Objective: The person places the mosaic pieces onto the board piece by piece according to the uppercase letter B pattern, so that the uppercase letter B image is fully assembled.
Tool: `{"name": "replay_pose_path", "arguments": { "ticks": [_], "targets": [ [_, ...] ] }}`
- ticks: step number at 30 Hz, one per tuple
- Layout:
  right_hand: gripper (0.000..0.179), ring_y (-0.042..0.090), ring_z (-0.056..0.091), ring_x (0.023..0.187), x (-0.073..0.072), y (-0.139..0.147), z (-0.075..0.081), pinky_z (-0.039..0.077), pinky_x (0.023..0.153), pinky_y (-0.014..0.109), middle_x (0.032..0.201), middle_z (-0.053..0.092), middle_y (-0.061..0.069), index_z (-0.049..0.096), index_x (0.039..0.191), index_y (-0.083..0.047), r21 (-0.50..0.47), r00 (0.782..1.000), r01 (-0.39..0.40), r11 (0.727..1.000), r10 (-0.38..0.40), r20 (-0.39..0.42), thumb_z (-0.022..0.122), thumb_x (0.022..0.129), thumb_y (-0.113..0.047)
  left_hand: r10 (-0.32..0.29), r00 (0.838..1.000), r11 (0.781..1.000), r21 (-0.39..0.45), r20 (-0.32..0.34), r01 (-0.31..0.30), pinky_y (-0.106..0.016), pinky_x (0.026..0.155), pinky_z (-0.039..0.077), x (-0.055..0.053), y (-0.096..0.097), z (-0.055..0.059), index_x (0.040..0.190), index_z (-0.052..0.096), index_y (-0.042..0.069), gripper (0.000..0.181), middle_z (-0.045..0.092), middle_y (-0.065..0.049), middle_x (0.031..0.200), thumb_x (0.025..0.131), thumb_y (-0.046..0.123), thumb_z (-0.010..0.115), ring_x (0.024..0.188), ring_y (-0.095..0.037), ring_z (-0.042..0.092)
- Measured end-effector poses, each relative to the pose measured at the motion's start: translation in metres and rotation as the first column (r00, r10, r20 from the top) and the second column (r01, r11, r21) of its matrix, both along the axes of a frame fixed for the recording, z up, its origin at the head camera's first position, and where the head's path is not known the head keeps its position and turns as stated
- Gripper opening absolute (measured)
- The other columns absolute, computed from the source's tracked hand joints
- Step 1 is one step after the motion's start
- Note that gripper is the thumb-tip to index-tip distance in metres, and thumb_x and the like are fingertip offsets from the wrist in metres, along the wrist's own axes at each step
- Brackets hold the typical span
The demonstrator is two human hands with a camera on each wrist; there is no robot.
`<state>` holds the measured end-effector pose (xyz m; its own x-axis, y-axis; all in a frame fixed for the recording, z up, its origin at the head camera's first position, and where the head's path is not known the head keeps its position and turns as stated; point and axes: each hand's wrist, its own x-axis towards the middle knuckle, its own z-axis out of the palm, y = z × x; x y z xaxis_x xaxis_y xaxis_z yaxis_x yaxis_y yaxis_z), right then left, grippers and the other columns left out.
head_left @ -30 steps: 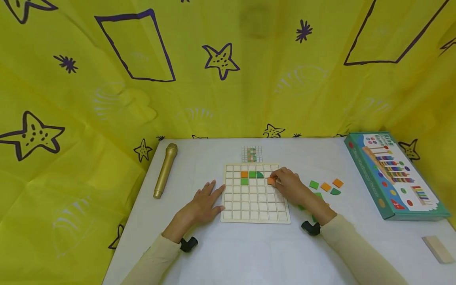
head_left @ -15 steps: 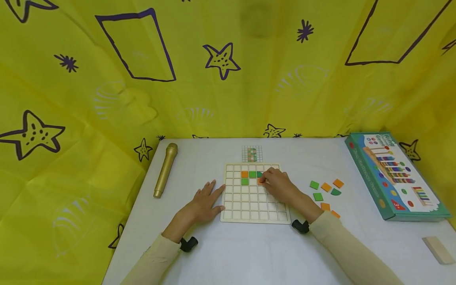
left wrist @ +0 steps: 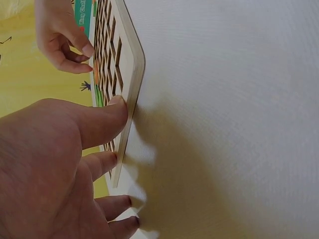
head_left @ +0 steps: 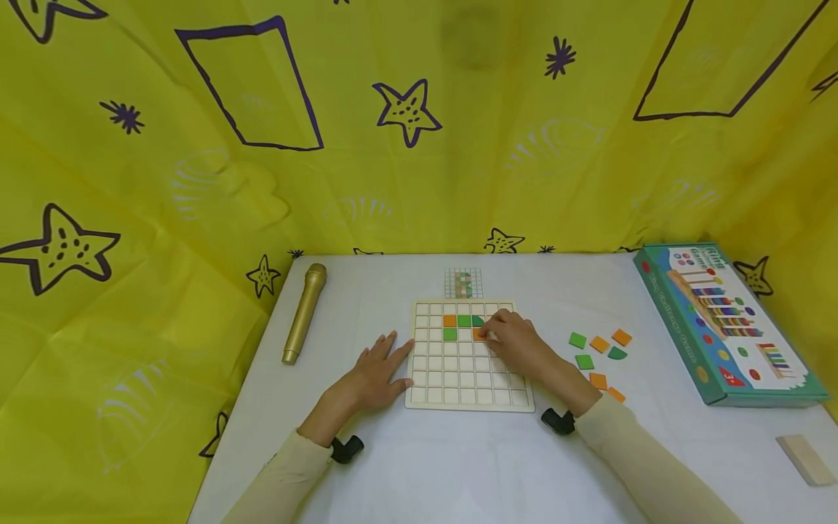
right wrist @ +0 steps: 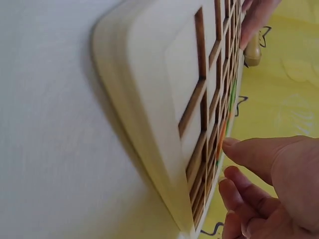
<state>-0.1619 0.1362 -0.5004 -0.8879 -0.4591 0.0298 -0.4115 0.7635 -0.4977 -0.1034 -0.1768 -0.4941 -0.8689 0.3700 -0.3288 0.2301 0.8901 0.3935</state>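
Note:
A wooden grid board (head_left: 468, 397) lies at the middle of the table. In its cells are an orange square tile (head_left: 449, 320), a green square tile (head_left: 464, 320), a second green one (head_left: 449, 334) below, and a green quarter-round tile (head_left: 477, 321). My right hand (head_left: 517, 342) has curled fingers at another orange square tile (head_left: 477, 334), just under the quarter-round; in the right wrist view the thumb (right wrist: 234, 147) reaches it. My left hand (head_left: 374, 375) rests with spread fingers at the board's left edge, the thumb (left wrist: 112, 117) on the rim.
Loose green (head_left: 577, 340) and orange tiles (head_left: 621, 336) lie right of the board. Behind it is a small pattern card (head_left: 463, 282). A gold microphone (head_left: 305, 313) lies at left, a game box (head_left: 729, 327) and a wooden block (head_left: 804, 459) at right.
My right hand has carried the orange tile leftward over the board to the cell under the quarter-round, then shifted very slightly. My left hand has stayed put.

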Motion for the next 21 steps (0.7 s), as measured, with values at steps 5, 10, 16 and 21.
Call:
{"name": "replay_pose_path", "arguments": {
  "ticks": [5,10,16,21],
  "targets": [
    [0.024,0.038,0.057,0.124,0.004,0.019,0.006,0.043,0.093,0.050,0.127,0.064,0.014,0.073,0.124,-0.007,0.006,0.999,0.033,0.999,-0.033,0.041,0.072,0.101,-0.011,0.005,1.000,1.000,-0.005,0.001,-0.005,-0.062,0.129,0.015,0.000,0.000,0.000,0.169,0.028,0.020,0.071,0.014,-0.019,0.176,0.108,0.043,0.057,0.163,-0.041,0.011],
    [0.030,0.041,0.054,0.129,0.002,0.046,0.012,0.043,0.099,0.057,0.135,0.060,0.019,0.069,0.132,-0.006,0.050,0.989,0.113,0.992,-0.117,0.093,0.069,0.103,-0.014,0.013,1.000,1.000,-0.011,0.001,-0.013,-0.060,0.130,0.015,0.001,0.001,0.001,0.169,0.027,0.020,0.071,0.013,-0.018,0.176,0.109,0.044,0.056,0.163,-0.040,0.009],
    [0.034,0.047,0.050,0.127,0.004,0.093,0.021,0.039,0.101,0.064,0.136,0.055,0.027,0.063,0.135,0.000,0.074,0.970,0.169,0.983,-0.180,0.163,0.067,0.104,-0.015,0.011,1.000,1.000,-0.008,0.005,-0.011,-0.060,0.130,0.014,0.001,0.001,0.002,0.169,0.027,0.020,0.072,0.013,-0.018,0.176,0.108,0.043,0.057,0.163,-0.040,0.009],
    [0.039,0.054,0.047,0.116,0.004,0.139,0.025,0.039,0.094,0.069,0.131,0.049,0.037,0.057,0.132,0.007,0.179,0.934,0.221,0.959,-0.261,0.245,0.066,0.102,-0.016,0.005,1.000,1.000,-0.002,0.000,-0.005,-0.061,0.130,0.015,0.000,0.000,0.000,0.169,0.028,0.019,0.071,0.014,-0.019,0.176,0.108,0.043,0.057,0.163,-0.041,0.011]
  ]
}}
